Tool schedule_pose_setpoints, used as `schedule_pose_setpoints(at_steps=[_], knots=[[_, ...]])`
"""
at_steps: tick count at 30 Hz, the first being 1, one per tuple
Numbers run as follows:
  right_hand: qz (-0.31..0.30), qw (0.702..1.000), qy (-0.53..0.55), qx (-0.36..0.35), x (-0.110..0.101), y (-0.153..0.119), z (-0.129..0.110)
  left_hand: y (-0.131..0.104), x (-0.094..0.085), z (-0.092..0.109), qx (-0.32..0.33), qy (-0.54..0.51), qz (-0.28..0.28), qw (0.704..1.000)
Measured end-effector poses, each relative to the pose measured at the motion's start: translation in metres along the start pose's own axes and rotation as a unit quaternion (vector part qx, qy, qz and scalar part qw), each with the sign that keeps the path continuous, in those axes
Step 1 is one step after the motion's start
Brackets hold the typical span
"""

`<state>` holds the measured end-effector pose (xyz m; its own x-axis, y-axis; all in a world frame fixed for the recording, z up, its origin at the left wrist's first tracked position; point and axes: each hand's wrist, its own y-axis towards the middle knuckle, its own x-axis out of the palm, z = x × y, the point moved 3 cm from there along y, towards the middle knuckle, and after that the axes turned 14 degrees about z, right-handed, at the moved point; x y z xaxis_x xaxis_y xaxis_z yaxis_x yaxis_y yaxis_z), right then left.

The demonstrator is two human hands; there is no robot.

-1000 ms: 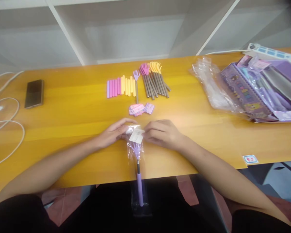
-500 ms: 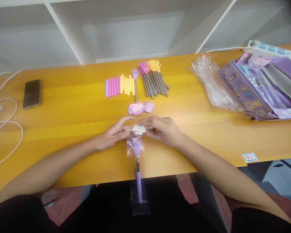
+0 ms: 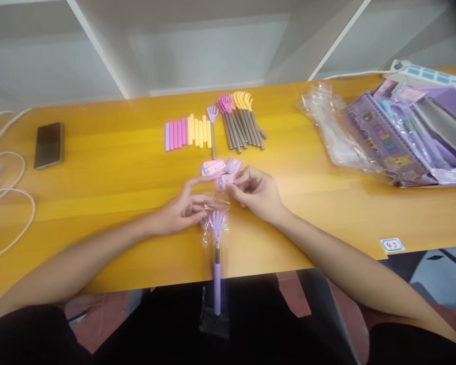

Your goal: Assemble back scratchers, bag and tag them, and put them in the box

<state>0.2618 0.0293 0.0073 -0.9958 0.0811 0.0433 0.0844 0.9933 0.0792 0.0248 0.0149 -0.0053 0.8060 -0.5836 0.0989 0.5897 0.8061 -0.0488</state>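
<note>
A purple back scratcher (image 3: 217, 284) lies in a clear plastic bag (image 3: 215, 327) that reaches over the table's front edge toward my lap. Its claw end points away from me, near the bag's top. My left hand (image 3: 184, 210) pinches the left side of the bag's top between thumb and fingers, its index finger stretched toward a small pink and white card (image 3: 225, 181). Holding that card by its right edge is my right hand (image 3: 260, 195), closed just above the bag. Behind it lie several more pink and purple cards (image 3: 213, 167).
Farther back are purple, pink and yellow handle tubes (image 3: 180, 134), a loose purple scratcher (image 3: 213, 134), and pink and yellow scratchers (image 3: 243, 124) with metal rods. Clear bags (image 3: 327, 132) and a purple box (image 3: 387, 144) stand right; a phone (image 3: 48, 145) and white cables (image 3: 26, 203) left.
My right hand has moved up and away from the bag's top with the card, now near the card pile. The bag and scratcher have shifted slightly; my left index finger reaches farther forward.
</note>
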Motion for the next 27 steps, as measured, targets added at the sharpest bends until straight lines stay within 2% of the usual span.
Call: schedule_pose_setpoints(at_steps=[6, 11, 17, 23, 27], knots=[[0.006, 0.999, 0.040, 0.034, 0.002, 0.001, -0.002, 0.000, -0.003, -0.007, -0.017, -0.009, -0.005, 1.000], [0.021, 0.998, 0.050, 0.042, 0.000, 0.004, 0.000, 0.000, -0.001, -0.002, -0.028, -0.005, -0.001, 1.000], [-0.017, 0.999, 0.040, 0.032, -0.002, 0.007, 0.004, 0.000, -0.002, 0.007, -0.012, 0.025, -0.008, 1.000], [-0.039, 0.998, 0.049, 0.028, -0.001, 0.008, 0.006, 0.002, -0.005, 0.010, -0.011, -0.066, -0.020, 0.998], [-0.047, 0.998, 0.037, 0.025, -0.001, 0.008, 0.008, 0.006, -0.008, 0.010, -0.005, -0.098, 0.004, 0.995]])
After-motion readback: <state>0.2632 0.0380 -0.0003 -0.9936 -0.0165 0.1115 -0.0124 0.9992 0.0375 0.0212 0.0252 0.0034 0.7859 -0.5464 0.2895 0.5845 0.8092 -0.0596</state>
